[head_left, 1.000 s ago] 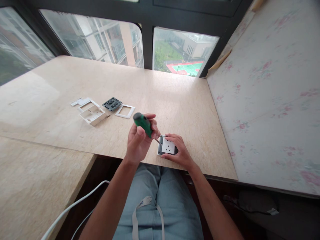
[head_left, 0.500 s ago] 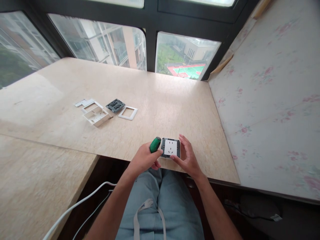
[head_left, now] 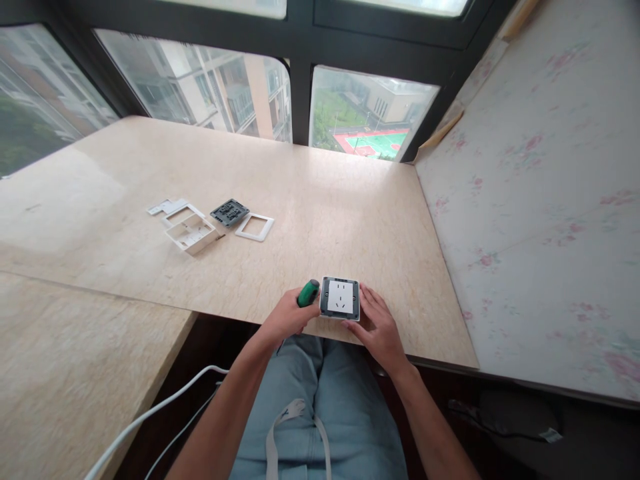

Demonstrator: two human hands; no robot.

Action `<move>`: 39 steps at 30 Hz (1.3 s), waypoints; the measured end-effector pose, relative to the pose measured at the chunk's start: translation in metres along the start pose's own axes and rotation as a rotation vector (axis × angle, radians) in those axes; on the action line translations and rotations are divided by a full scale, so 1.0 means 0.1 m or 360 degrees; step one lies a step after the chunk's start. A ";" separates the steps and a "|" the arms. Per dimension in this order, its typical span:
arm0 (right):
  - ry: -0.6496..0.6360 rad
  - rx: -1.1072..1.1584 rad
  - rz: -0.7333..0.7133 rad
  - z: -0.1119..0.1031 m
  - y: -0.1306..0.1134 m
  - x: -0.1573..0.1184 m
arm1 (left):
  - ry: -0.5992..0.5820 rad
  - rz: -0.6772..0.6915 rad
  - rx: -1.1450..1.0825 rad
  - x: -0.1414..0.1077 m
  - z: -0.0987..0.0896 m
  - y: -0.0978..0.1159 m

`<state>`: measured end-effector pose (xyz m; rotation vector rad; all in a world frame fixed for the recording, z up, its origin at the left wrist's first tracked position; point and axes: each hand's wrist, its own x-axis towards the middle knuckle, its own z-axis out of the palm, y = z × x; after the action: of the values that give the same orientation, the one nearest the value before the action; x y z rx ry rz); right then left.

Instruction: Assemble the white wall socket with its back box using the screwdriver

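Note:
Close to the counter's front edge sits a wall socket, a white five-hole face in a dark grey frame on a white box. My left hand is closed around a green-handled screwdriver, its butt end pointing up and its shaft hidden. That hand's thumb lies at the socket's left edge. On the other side, my right hand grips the socket, fingers along its right edge and thumb near the lower front corner.
Further back on the counter lie a white open box, a dark grey socket back, a white cover frame and small white pieces. White cables hang at lower left. A papered wall bounds the right.
My right thumb has slid off the socket's face to its lower edge, and its fingers now lie closer along the side. My left thumb has shifted slightly down and left with the screwdriver.

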<state>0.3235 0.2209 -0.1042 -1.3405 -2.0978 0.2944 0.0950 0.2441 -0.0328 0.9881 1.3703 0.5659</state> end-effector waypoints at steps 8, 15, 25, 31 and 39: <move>0.0072 -0.0030 -0.0025 0.03 -0.02 0.00 | 0.0001 0.0098 0.0021 0.09 -0.01 -0.07; 0.0043 0.0037 0.0010 0.02 -0.02 0.01 | 0.0079 0.0123 0.0092 0.07 0.00 -0.12; -0.0003 0.0138 0.0096 0.03 0.03 -0.01 | 0.0028 0.0048 -0.0184 0.11 0.03 -0.15; -0.0141 0.0400 0.0379 -0.05 0.00 -0.04 | 0.0016 0.0167 -0.0257 0.15 0.03 -0.16; -0.0393 0.0331 0.0068 -0.21 -0.04 0.29 | 0.0030 0.0121 -0.0441 0.17 -0.04 -0.13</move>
<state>0.3250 0.2419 -0.0744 -1.2789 -2.1676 0.7081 0.0914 0.2524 -0.0530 0.8132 1.2353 0.8011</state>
